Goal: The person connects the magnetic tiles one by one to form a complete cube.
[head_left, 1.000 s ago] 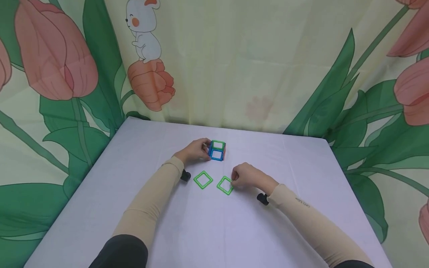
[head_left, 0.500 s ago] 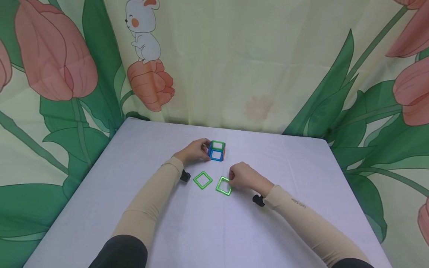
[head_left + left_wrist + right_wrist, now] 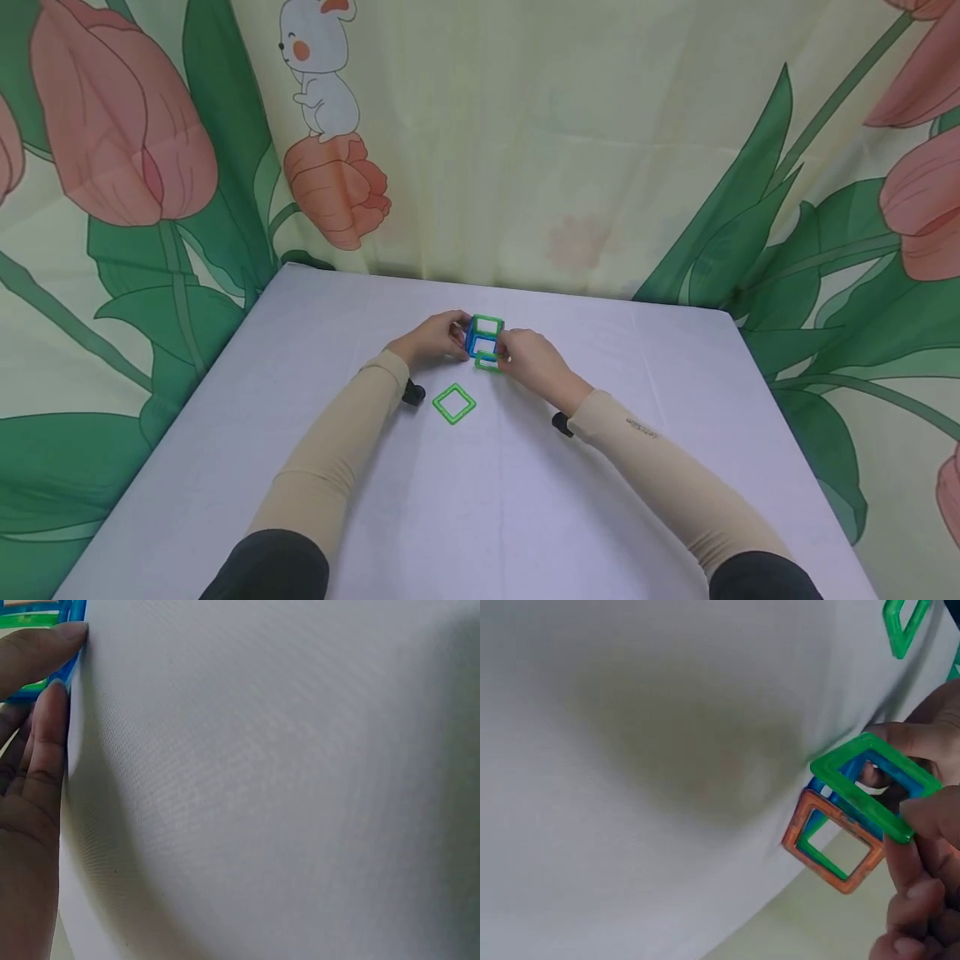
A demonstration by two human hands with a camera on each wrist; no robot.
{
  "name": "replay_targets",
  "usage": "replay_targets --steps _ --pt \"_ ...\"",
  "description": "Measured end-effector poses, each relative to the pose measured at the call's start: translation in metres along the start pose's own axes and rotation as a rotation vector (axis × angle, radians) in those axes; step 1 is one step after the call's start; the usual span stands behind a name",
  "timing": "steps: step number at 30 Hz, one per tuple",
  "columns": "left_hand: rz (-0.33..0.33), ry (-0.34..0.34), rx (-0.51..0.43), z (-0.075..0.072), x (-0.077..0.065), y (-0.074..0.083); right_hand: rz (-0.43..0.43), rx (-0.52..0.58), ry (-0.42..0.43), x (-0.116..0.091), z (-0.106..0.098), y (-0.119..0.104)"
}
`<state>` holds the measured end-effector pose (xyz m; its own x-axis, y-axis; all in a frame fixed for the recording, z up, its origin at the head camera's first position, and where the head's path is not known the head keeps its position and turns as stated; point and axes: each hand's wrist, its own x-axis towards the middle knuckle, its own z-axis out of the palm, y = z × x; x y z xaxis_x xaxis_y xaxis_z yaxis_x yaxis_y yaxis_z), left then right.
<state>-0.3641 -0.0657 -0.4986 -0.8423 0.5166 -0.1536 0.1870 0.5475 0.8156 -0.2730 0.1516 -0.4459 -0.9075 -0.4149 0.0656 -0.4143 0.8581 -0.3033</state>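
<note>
A small cube of square magnetic tiles (image 3: 470, 337), blue at the front and left with a green top, stands near the far middle of the table. My left hand (image 3: 433, 337) grips its left side, thumb and fingers at the blue edges (image 3: 76, 664). Close in front of the cube, my right hand (image 3: 542, 364) pinches a green square magnetic tile (image 3: 853, 796) by one edge, held tilted. An orange tile (image 3: 819, 874) forms the cube's right side in the right wrist view. Whether the held tile touches the cube, I cannot tell.
Another green square tile (image 3: 464, 413) lies flat on the white tablecloth (image 3: 450, 517), nearer than the cube. Behind the table's far edge hangs a curtain (image 3: 510, 167) printed with tulips and a rabbit. Dark wrist cameras (image 3: 412, 392) sit at both wrists.
The right hand has picked one green tile up off the table and carried it up and left to the cube's front. The left hand and the cube have stayed in place.
</note>
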Motion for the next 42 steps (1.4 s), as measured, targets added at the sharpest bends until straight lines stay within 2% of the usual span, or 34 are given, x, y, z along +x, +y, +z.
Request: replay_targets --steps 5,8,14,21,36,40,42 --pt "0.004 -0.018 -0.006 0.001 0.003 0.0 -0.102 -0.21 0.112 0.009 0.006 0.0" --pt "-0.008 -0.027 -0.01 0.002 0.002 0.002 -0.142 -0.281 0.172 0.012 0.007 0.001" --pt "-0.017 -0.027 0.006 0.002 0.001 0.005 -0.174 -0.282 0.214 0.017 0.006 0.003" --pt "-0.001 -0.026 0.003 0.001 0.005 -0.001 -0.174 -0.304 0.257 0.018 0.006 0.003" --pt "-0.02 -0.013 -0.002 0.0 -0.003 0.003 -0.144 -0.287 0.235 0.021 0.009 0.006" --pt "-0.016 -0.012 0.004 -0.001 -0.003 0.001 -0.162 -0.278 0.264 0.02 0.01 0.005" --pt "-0.009 -0.011 0.011 0.0 -0.002 0.0 -0.203 -0.266 0.281 0.02 0.012 0.004"
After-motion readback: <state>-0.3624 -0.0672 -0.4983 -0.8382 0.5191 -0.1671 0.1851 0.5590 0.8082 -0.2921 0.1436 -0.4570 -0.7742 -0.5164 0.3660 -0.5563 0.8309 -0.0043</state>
